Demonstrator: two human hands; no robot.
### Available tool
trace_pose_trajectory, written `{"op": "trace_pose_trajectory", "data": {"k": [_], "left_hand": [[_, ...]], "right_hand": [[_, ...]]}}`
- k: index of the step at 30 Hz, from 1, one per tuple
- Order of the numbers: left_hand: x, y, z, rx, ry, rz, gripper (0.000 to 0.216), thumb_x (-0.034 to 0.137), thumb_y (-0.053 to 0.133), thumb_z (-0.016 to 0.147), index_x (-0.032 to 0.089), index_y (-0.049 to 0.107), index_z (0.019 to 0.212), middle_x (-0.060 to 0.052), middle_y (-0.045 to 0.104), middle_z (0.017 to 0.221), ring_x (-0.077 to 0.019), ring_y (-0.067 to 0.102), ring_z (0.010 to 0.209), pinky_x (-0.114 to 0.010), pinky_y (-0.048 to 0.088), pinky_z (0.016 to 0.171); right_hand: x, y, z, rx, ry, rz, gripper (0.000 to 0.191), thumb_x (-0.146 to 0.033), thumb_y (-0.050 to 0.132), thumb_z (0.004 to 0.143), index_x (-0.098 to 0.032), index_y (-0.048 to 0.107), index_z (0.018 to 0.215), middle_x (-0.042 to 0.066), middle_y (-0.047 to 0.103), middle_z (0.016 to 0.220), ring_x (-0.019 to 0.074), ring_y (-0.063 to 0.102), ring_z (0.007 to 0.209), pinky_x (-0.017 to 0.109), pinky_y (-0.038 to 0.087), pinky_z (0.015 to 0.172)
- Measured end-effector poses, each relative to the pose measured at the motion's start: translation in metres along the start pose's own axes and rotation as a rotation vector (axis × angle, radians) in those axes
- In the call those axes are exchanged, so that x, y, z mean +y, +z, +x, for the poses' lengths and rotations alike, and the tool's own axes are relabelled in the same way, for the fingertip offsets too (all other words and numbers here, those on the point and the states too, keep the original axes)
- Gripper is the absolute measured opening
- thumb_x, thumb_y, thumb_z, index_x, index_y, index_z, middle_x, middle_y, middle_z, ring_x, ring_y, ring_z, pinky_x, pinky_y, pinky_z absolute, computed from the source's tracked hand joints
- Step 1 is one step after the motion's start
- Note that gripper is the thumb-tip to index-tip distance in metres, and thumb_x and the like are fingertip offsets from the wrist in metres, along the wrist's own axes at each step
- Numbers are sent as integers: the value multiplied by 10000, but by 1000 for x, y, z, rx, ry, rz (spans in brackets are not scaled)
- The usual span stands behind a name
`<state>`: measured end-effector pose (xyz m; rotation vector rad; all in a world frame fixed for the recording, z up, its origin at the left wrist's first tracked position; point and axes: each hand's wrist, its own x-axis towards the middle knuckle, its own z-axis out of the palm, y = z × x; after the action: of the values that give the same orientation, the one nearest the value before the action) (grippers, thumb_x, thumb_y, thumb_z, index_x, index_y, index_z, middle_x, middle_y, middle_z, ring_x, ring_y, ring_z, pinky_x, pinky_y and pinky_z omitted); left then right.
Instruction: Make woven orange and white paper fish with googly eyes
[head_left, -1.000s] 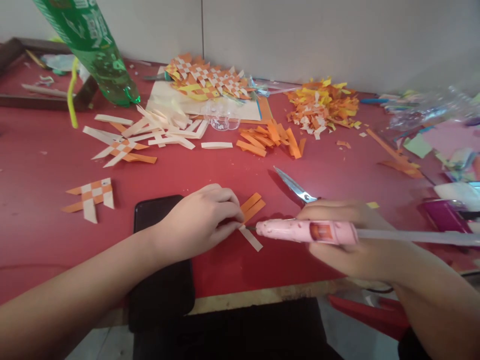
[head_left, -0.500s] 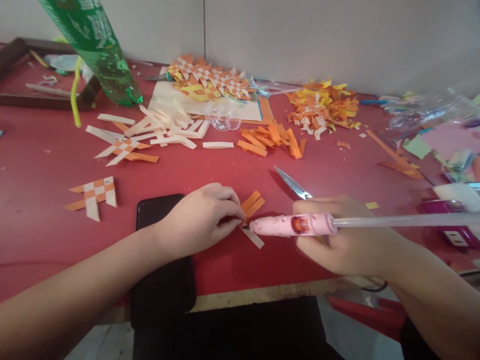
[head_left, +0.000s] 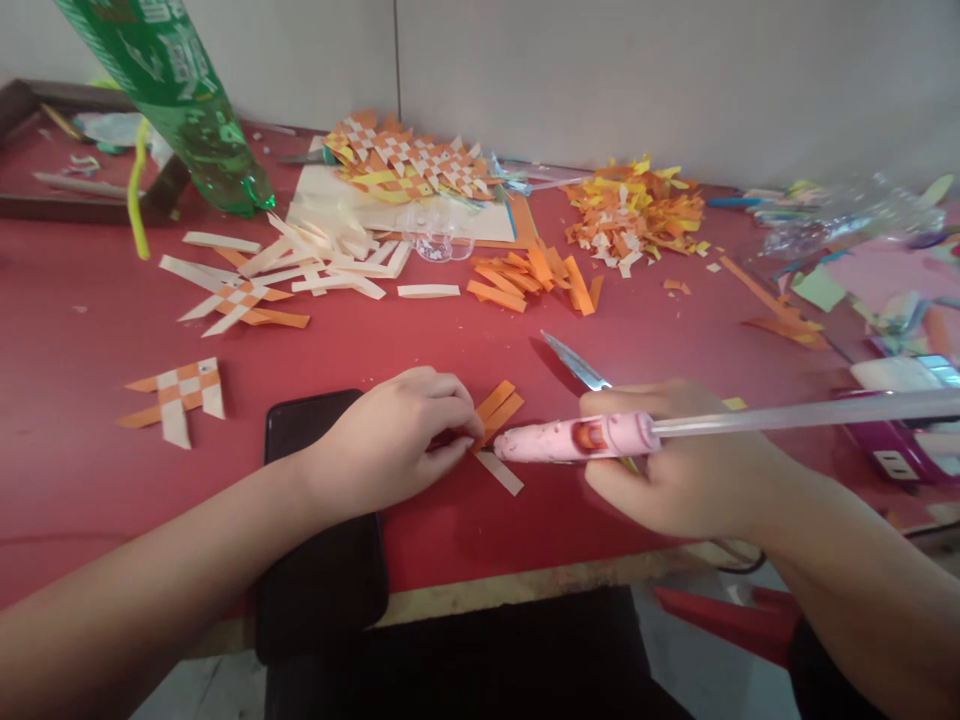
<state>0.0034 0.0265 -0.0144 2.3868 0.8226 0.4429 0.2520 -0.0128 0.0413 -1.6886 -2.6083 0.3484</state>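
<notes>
My left hand point(head_left: 409, 440) is closed, its fingertips pinching a small piece made of paper strips. Two orange strips point(head_left: 499, 410) stick out of it toward the back right, and a white strip point(head_left: 501, 473) points toward the front. In my right hand point(head_left: 675, 470) is a pink hot glue gun point(head_left: 574, 438) with a long clear glue stick point(head_left: 810, 410) in its rear. Its nozzle is at the paper piece, close to my left fingertips. A scissors blade point(head_left: 574, 360) juts out past my right fingers; whether that hand grips the scissors too is hidden.
A black phone point(head_left: 322, 570) lies under my left forearm. A woven paper fish point(head_left: 184, 392) lies at the left. Farther back are white strips point(head_left: 330, 255), orange strips point(head_left: 532, 275), paper scraps point(head_left: 637, 210), woven fish point(head_left: 412, 155) and a green bottle point(head_left: 180, 110).
The view has shifted slightly, so most things sit a little farther left. The rear of the glue gun and its stick have tilted up slightly. Both hands keep their hold.
</notes>
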Motion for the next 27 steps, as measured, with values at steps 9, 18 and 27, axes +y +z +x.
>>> {"op": "trace_pose_trajectory", "data": {"k": [9, 18, 27], "left_hand": [[0, 0, 0, -9, -5, 9, 166, 158, 557, 882, 193, 714, 919, -29, 689, 952, -186, 599, 872, -320, 463, 792], [-1, 0, 0, -4, -4, 18, 164, 165, 561, 883, 200, 716, 926, -27, 688, 962, -188, 601, 875, -324, 462, 797], [1, 0, 1, -13, -7, 9, 171, 162, 559, 886, 204, 718, 935, -29, 686, 964, -187, 600, 871, -324, 458, 796]], "right_hand": [[-2, -2, 0, 5, 16, -9, 227, -230, 500, 658, -227, 294, 564, -42, 381, 461, 102, 301, 409, 274, 158, 452], [-2, -2, 0, 3, 2, -40, 209, -228, 482, 651, -228, 293, 562, -44, 373, 456, 104, 308, 400, 264, 165, 429], [-7, -9, 0, -33, -20, -115, 219, -248, 482, 688, -226, 305, 561, -39, 386, 484, 104, 294, 423, 277, 187, 464]]}}
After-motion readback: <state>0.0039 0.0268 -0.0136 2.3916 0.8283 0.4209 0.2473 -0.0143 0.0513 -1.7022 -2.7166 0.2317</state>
